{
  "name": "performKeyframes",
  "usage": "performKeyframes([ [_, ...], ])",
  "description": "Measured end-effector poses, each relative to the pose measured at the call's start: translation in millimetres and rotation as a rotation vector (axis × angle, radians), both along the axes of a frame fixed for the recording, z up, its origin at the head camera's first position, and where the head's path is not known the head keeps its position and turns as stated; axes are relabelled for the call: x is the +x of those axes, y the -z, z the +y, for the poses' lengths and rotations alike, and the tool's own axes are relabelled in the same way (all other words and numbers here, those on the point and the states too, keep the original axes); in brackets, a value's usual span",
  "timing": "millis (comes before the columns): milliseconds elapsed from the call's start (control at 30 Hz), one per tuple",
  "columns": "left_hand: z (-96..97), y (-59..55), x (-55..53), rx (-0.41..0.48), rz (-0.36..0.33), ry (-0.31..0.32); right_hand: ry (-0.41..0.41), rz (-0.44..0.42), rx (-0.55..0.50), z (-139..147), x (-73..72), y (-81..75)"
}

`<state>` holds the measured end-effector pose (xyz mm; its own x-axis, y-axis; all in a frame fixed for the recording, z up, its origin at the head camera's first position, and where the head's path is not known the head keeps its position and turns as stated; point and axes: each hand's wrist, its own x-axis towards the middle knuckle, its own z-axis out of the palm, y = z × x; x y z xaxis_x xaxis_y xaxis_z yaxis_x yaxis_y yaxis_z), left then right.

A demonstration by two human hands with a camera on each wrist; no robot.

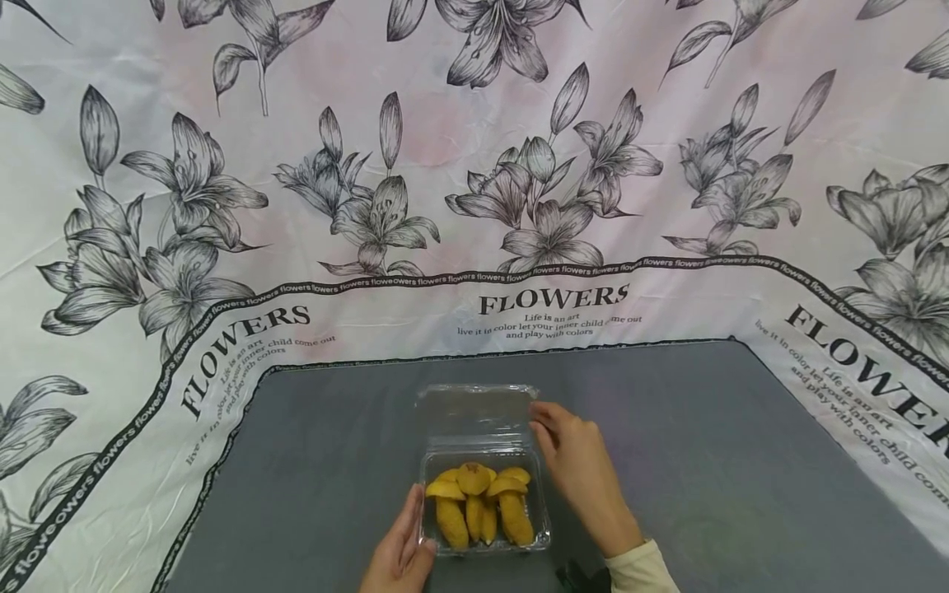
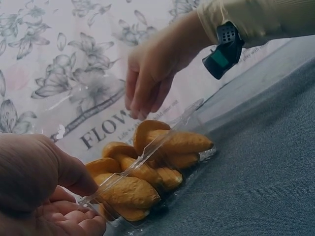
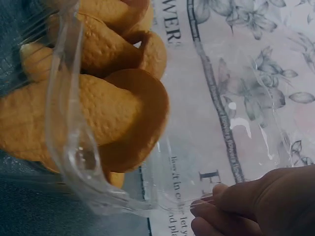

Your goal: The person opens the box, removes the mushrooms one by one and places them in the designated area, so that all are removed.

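A clear plastic clamshell box (image 1: 547,515) sits on the grey cloth, its hinged lid (image 1: 478,406) raised at the back. Several yellow-orange mushrooms (image 1: 474,479), thick-stemmed with broad caps, lie side by side inside. At the box's left side, my left hand (image 1: 404,543) grips the wall; the left wrist view puts the rim between thumb and fingers. My right hand (image 1: 582,461) is up at the lid's right edge. From the right wrist view, its thumb and fingertips (image 3: 219,189) pinch the thin clear edge. Part of the mushroom stems shows only through the plastic.
Grey cloth (image 1: 704,461) covers the table around the box. Behind and at both sides hangs a white sheet (image 1: 415,329) printed with flowers and lettering. A black device (image 2: 224,54) is strapped at the right wrist, by the cream sleeve (image 2: 266,22).
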<state>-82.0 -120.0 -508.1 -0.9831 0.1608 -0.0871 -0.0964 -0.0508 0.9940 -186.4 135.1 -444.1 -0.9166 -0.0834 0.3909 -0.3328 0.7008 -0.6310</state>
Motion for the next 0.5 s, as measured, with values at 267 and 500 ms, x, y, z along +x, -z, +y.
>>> performKeyframes([
  [267,-0.9,0.4,-0.6,-0.006,0.007,0.022,0.011,-0.043,-0.009,-1,-7.3,8.6],
  [500,-1.4,-0.1,0.1,0.015,0.031,0.038,-0.002,-0.106,-0.020,-1,-14.0,14.4],
])
